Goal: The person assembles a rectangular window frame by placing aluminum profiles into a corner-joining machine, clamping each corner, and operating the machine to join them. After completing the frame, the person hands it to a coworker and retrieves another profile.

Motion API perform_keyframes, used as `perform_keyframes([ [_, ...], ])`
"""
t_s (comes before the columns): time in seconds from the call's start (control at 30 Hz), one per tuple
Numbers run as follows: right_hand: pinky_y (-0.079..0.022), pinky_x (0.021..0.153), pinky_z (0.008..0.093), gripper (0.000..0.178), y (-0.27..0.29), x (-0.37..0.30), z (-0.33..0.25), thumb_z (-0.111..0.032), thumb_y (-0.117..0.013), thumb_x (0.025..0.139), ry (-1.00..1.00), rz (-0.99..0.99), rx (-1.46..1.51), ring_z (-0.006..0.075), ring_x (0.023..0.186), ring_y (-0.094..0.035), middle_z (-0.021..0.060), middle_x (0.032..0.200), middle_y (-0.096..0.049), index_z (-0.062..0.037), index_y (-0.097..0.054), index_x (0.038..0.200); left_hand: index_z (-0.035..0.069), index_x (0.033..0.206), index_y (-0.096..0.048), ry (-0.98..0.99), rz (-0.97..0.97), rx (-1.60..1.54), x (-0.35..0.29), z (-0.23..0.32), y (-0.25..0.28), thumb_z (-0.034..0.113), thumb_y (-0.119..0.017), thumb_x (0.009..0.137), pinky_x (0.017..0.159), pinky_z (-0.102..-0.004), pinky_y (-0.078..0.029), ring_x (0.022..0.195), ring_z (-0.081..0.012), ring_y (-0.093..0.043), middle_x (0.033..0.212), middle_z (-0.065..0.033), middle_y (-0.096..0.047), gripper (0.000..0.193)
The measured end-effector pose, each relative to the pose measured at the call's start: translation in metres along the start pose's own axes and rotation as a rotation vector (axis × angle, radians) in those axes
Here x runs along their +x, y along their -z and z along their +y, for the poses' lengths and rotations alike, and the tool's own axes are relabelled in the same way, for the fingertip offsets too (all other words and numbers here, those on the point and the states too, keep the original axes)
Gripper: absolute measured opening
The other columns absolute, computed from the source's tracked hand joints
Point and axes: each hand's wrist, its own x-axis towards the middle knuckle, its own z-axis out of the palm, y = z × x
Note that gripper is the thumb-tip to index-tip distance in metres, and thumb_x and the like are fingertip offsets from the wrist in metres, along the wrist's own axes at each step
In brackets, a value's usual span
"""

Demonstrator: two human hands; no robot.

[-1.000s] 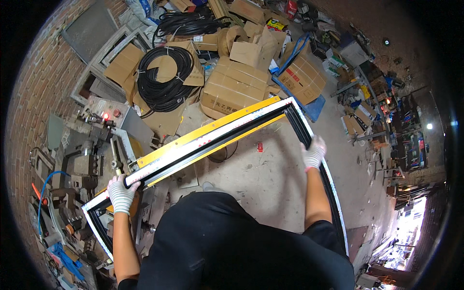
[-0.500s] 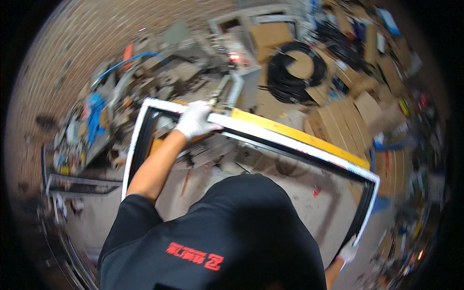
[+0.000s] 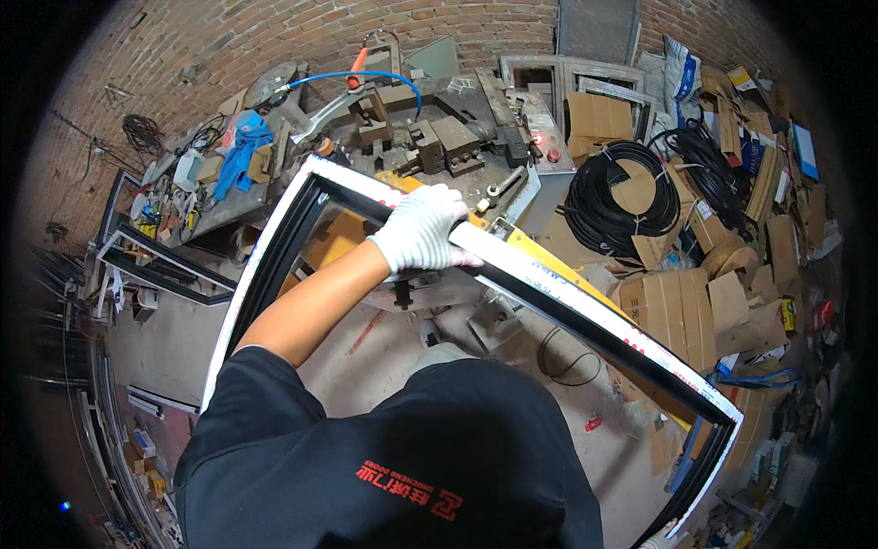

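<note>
A large rectangular window frame (image 3: 585,316), white outside with a black inner channel, is held in front of my black-shirted body. It slopes down to the right. My left hand (image 3: 422,229), in a white striped glove, is closed over the upper rail, left of its middle. At the bottom edge of the picture, the gloved fingers of my right hand (image 3: 658,540) grip the frame's right side; most of that hand is cut off. Just beyond the upper rail lies a yellow machine beam (image 3: 567,274), with a metal handle (image 3: 499,189) beside it.
A metal machine bed (image 3: 444,146) with blocks and a control box (image 3: 546,137) stands beyond the frame. Coiled black hose (image 3: 585,206) and cardboard boxes (image 3: 672,316) are at the right. At the left are smaller dark frames (image 3: 165,265) and a cluttered bench with a blue cloth (image 3: 245,151).
The view has turned, so the bench and boxes appear shifted right. The frame's right end sits lower in the picture, and my right hand has dropped mostly out of view. Both hands keep their hold.
</note>
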Motion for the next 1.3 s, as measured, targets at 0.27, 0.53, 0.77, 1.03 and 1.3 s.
perform_keyframes([
  [0.27, -0.051, 0.101, 0.0529, 0.093, -0.028, 0.049, 0.002, -0.084, -0.047, 0.096, 0.004, -0.121, -0.045, 0.0444, 0.12, -0.068, 0.0242, 0.135, -0.071, -0.0084, -0.061, 0.148, 0.006, 0.082, -0.07, 0.187, -0.109, 0.032, -0.083, -0.027, 0.027, 0.054, -0.097, 0.06, 0.08, -0.0451, -0.056, 0.089, -0.0357, -0.067, 0.087, -0.0159, -0.067, 0.059],
  [0.53, -0.05, 0.1, 0.0526, 0.09, -0.012, 0.074, -0.059, -0.082, -0.048, 0.096, 0.122, -0.127, 0.051, 0.0446, 0.117, -0.068, 0.0247, 0.13, -0.072, -0.0107, -0.061, 0.148, -0.002, 0.09, -0.069, 0.384, -0.166, -0.063, -0.121, -0.047, 0.038, 0.054, -0.101, 0.057, 0.074, -0.043, -0.056, 0.08, -0.0346, -0.066, 0.085, -0.0183, -0.065, 0.072],
  [0.77, -0.048, 0.11, 0.0519, 0.097, 0.033, 0.105, -0.149, -0.084, -0.047, 0.095, 0.191, -0.156, 0.058, 0.0429, 0.133, -0.062, 0.0234, 0.147, -0.064, -0.0101, -0.055, 0.156, -0.003, 0.095, -0.069, 0.464, -0.119, -0.112, -0.131, -0.054, 0.041, 0.047, -0.101, 0.062, 0.076, -0.0424, -0.056, 0.081, -0.0335, -0.066, 0.087, -0.0179, -0.066, 0.068],
  [1.03, -0.05, 0.108, 0.0523, 0.094, 0.045, 0.107, -0.225, -0.083, -0.05, 0.095, 0.303, -0.09, 0.06, 0.0415, 0.129, -0.065, 0.0216, 0.141, -0.069, -0.0092, -0.059, 0.152, 0.0, 0.093, -0.067, 0.596, -0.075, -0.132, -0.19, -0.061, 0.044, 0.046, -0.1, 0.065, 0.076, -0.0403, -0.056, 0.079, -0.0296, -0.065, 0.086, -0.0154, -0.066, 0.063],
  [1.3, -0.053, 0.101, 0.0538, 0.084, 0.061, 0.078, -0.289, -0.077, -0.053, 0.097, 0.461, -0.164, 0.072, 0.0428, 0.119, -0.07, 0.0227, 0.131, -0.073, -0.0099, -0.064, 0.145, -0.005, 0.107, -0.069, 0.838, -0.148, -0.2, -0.238, -0.023, 0.052, 0.046, -0.099, 0.067, 0.082, -0.0382, -0.057, 0.085, -0.0273, -0.067, 0.093, -0.0173, -0.07, 0.071],
])
